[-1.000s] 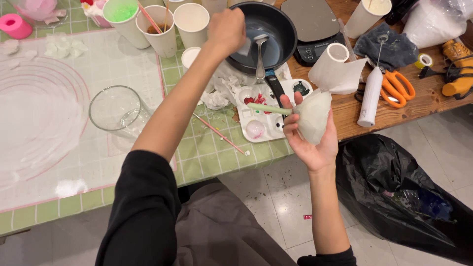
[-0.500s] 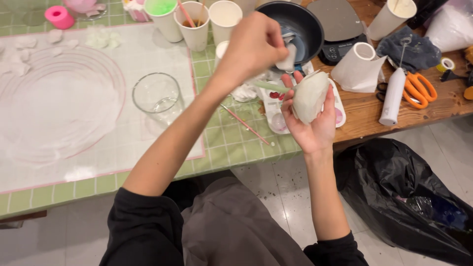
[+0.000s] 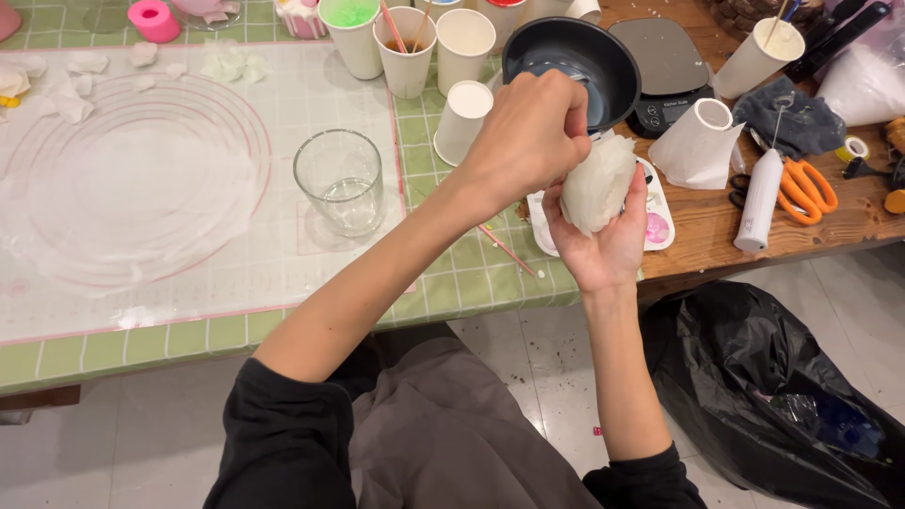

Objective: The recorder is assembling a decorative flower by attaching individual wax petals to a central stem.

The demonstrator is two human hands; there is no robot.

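The left hand [image 3: 528,137] has come back from the far dark pan [image 3: 575,57] — now pinching the white petal lump [image 3: 596,184] cupped in the right hand [image 3: 603,240].

Your right hand [image 3: 603,247] cups a white, waxy-looking, matt lump with layered petal edges [image 3: 598,181]; your left hand [image 3: 528,139] pinches its top. The clear drinking glass [image 3: 340,181] is smooth and glossy. The translucent round-marked mat [image 3: 141,188] looks like matt silicone. The white paper cups [image 3: 462,121] are matt. The dark round pan [image 3: 573,62] has a satin finish. The brown tabletop [image 3: 716,221] is bare wood.
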